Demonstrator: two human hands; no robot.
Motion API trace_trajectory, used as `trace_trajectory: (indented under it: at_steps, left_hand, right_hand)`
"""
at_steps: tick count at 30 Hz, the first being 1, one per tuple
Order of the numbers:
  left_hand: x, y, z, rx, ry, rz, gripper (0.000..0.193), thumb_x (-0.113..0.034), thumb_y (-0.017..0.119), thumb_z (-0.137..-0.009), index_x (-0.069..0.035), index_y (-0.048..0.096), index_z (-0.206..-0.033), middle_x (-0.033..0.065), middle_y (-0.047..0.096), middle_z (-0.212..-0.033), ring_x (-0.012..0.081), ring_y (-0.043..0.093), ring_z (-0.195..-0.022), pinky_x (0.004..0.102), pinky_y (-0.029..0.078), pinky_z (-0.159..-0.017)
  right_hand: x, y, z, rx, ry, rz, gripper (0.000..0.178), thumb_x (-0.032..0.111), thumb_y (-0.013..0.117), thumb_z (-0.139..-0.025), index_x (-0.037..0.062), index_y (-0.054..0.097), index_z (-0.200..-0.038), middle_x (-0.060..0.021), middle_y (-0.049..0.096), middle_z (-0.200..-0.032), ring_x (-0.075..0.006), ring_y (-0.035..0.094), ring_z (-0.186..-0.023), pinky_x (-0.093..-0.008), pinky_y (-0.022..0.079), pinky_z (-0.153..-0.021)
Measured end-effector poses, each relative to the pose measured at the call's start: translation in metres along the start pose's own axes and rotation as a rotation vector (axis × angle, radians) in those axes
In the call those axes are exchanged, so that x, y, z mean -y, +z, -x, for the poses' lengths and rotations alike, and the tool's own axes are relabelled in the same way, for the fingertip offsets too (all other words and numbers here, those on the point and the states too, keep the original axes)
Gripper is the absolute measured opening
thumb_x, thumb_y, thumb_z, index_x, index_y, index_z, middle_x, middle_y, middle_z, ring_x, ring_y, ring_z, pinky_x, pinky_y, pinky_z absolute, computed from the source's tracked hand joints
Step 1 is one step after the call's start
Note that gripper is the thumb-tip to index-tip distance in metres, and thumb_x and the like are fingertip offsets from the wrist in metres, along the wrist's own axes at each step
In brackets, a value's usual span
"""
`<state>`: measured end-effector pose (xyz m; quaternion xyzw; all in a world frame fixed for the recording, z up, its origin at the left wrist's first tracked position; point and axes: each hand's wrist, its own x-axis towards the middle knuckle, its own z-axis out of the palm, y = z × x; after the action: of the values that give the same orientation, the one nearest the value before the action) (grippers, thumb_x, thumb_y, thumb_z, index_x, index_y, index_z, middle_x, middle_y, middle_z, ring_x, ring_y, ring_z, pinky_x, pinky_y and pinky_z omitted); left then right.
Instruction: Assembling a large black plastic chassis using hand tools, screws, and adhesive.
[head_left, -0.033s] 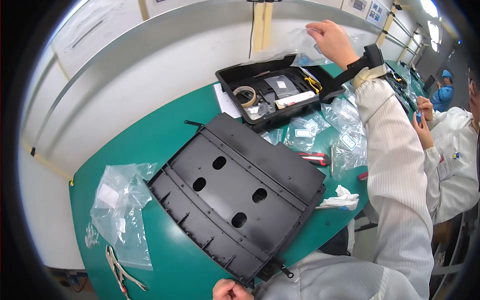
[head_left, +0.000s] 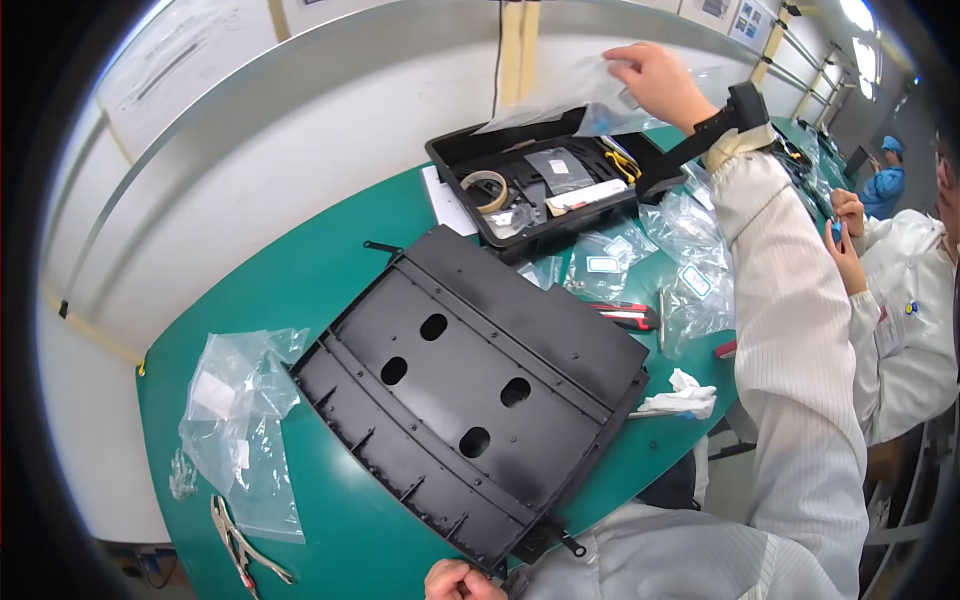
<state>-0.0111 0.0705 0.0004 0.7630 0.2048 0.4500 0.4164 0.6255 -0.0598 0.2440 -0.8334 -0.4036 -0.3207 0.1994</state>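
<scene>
At the top, my right hand (head_left: 655, 82), fingers pinched, holds up a clear plastic bag (head_left: 560, 98) over the far side of a black tray (head_left: 540, 237). A black strap with a box-like piece circles that wrist. A large black panel (head_left: 465, 370) with several oval holes and raised ribs lies on the green table. By the panel's near corner my left hand (head_left: 462, 580) is closed with curled fingers. What it grips, if anything, is hidden.
The tray holds a tape roll (head_left: 484, 191), small bags and yellow-handled pliers (head_left: 622, 167). Clear bags (head_left: 690, 270) and a red-black knife (head_left: 628, 316) lie right of the panel. Leftward are another bag (head_left: 240, 430) and locking pliers (head_left: 240, 545). A co-worker's hands (head_left: 846, 240) are at right.
The panel and tray appear slightly further left in the picture. My right hand, still pinching the bag, is also a little further left, and the bag spreads wider to the left.
</scene>
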Motion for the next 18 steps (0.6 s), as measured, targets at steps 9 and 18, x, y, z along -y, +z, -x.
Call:
trace_trajectory:
  at_steps: [9,18]
  left_hand:
    - [0.006,0.004,0.011,-0.031,-0.102,0.076,0.019,0.007,0.061,-0.093,0.0,0.064,-0.11,0.0148,0.068,-0.103,0.0222,0.064,-0.088,0.0345,0.053,-0.087]
    - [0.008,-0.001,0.009,-0.006,-0.062,0.079,0.018,0.007,0.061,-0.094,0.0,0.063,-0.111,0.0146,0.068,-0.098,0.0195,0.061,-0.078,0.0309,0.053,-0.076]
  right_hand:
    - [0.007,-0.05,0.021,0.716,0.355,0.243,0.04,0.031,0.085,-0.078,-0.0028,0.079,-0.099,-0.0187,0.079,-0.09,-0.0338,0.077,-0.09,-0.0417,0.06,-0.083]
    - [0.058,-0.047,0.111,1.204,0.176,0.452,0.057,0.055,0.085,-0.078,-0.0017,0.078,-0.083,-0.0155,0.076,-0.077,-0.0296,0.075,-0.069,-0.0429,0.058,-0.069]
